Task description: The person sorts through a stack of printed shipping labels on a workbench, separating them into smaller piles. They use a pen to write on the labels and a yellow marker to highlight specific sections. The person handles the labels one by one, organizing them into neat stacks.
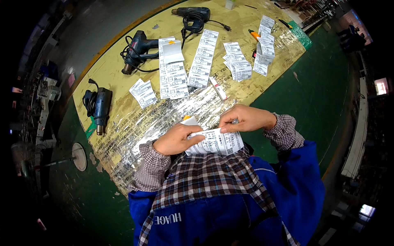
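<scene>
Close to my body I hold a white printed label sheet [218, 142] between both hands, over the table's near edge. My left hand [175, 139] is closed on its left end, the thumb lying across the printed face. On the upper edge, farther right, my right hand [243, 118] pinches the sheet between thumb and fingertips. A small silvery round thing shows at the right fingers; I cannot tell whether it is a ring. Behind the left fingers a white flap with an orange tip [187, 117] sticks up.
Strips of printed labels [203, 59] lie across the yellow table [135, 92]. Three heat guns with cords stand around them: one at left [102, 107], one farther back [137, 49], another at the far edge [193, 15]. A utility knife [254, 34] lies by the right-hand labels.
</scene>
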Demonstrator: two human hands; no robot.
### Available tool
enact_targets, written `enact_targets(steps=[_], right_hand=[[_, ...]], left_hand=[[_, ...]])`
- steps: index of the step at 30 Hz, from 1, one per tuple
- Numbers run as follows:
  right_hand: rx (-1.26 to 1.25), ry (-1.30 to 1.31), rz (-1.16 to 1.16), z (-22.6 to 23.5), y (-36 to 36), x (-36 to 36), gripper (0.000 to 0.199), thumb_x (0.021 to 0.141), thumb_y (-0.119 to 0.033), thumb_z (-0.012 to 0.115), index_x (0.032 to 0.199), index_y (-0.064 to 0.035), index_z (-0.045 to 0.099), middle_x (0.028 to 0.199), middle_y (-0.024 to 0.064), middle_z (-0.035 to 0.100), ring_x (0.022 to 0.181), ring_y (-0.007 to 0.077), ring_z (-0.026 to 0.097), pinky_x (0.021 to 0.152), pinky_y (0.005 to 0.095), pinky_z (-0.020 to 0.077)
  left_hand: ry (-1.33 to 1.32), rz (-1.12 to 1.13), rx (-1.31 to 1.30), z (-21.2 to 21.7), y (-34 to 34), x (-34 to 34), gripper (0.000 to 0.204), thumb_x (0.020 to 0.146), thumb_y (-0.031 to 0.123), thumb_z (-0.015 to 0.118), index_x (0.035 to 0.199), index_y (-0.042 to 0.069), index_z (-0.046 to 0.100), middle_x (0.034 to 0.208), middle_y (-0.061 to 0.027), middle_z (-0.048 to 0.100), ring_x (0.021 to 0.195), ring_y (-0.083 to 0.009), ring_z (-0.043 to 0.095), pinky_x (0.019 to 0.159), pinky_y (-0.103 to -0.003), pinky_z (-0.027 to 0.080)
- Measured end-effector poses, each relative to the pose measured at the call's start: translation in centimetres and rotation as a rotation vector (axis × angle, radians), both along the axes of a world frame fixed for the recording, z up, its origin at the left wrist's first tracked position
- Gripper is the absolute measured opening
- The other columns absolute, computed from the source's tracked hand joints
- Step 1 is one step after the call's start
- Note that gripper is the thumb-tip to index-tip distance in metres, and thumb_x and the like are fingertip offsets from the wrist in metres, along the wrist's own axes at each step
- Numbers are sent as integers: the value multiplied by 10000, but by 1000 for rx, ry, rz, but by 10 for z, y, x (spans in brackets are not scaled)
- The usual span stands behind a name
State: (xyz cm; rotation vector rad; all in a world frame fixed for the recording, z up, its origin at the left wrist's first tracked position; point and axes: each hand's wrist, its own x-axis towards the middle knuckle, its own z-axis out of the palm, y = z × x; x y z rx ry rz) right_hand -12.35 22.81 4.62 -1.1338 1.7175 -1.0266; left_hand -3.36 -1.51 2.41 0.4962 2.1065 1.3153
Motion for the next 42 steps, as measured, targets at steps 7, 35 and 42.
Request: enact_targets(steps=[7,35,42], right_hand=[[-158,121,-27,-9,0,10,238,878,-234,588,921,-4,632,823,128,641,748,233,619,635,337,463],[-149,-214,-487,-27,24,28,146,863,-121,577,864,16,628,788,47,640,756,79,556,692,248,453],[-115,-313,-481,-34,27,23,155,862,-134,599,879,16,632,805,28,632,763,64,531,694,242,439]], left_hand=[[273,-12,14,5,28,-9,246,907,230,542,911,10,652,688,-229,566,586,-342,557,531,-391,417],[174,116,182,-11,57,-26,221,876,202,608,871,-13,662,601,-129,592,477,-144,518,441,-294,390],[210,156,247,-23,59,-25,210,875,212,610,869,11,672,621,-116,617,435,-132,491,416,-288,368]])
